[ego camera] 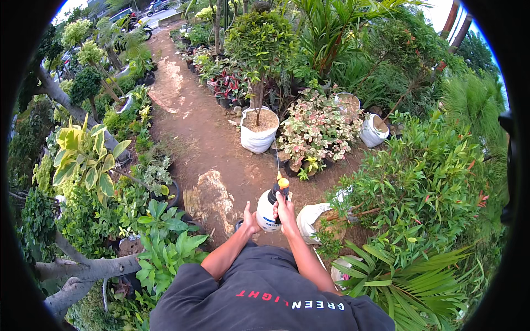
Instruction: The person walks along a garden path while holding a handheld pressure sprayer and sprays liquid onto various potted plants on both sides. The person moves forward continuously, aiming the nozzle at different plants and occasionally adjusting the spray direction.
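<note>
A white pump sprayer bottle (266, 212) with a black head and a yellow nozzle is held out in front of my body. My right hand (285, 213) grips the sprayer's black handle, with the thumb up near the top. My left hand (250, 219) is at the bottle's left side, its fingers spread; whether the palm touches or supports the bottle from below is not clear. A thin jet of water (278, 157) runs from the nozzle towards the small tree's white bag planter (259, 136) and the variegated pink-and-green shrub (316, 126) beside it.
A dirt path (198, 136) with a flat rock (211, 198) runs ahead. Dense potted plants line the left side, with a variegated-leaf plant (89, 159). At the right are a white bag planter (308, 221), a leafy bush (418, 186) and palm fronds (397, 285). A motorbike (145, 29) stands far off.
</note>
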Demonstrator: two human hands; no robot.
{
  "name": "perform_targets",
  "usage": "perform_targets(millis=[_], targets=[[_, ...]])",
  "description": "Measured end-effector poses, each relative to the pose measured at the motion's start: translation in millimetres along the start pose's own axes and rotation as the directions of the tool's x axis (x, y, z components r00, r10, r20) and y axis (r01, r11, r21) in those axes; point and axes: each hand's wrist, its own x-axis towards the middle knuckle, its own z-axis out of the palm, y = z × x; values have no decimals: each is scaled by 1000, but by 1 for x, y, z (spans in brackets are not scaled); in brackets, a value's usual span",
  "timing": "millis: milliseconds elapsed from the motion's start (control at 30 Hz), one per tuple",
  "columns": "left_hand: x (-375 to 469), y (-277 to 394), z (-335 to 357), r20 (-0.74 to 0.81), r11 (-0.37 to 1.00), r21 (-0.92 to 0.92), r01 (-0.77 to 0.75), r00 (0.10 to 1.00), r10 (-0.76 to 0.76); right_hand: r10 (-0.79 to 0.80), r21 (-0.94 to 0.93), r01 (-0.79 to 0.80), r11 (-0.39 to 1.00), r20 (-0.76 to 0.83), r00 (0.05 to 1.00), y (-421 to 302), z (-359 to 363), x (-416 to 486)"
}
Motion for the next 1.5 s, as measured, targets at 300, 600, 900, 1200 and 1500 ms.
perform_targets(millis=[300, 600, 900, 1200, 1500], targets=[[11, 20, 6, 11, 1000, -21, 7, 1000, -6, -41, -24, 40, 999, -33, 999, -12, 13, 10], [19, 36, 6, 33, 992, -112, 66, 998, -63, -51, -104, 46, 993, -44, 998, -11, 25, 24], [26, 43, 10, -13, 993, -120, 6, 1000, -7, -65, -108, 62, 992, -27, 997, -16, 29, 35], [31, 38, 9, 35, 987, -156, 49, 998, -44, -33, -124, 31, 992, -10, 999, -23, 23, 33], [52, 23, -8, 21, 985, -170, 27, 1000, -23, -43, -114, 40, 993, -24, 999, -26, 10, 33]])
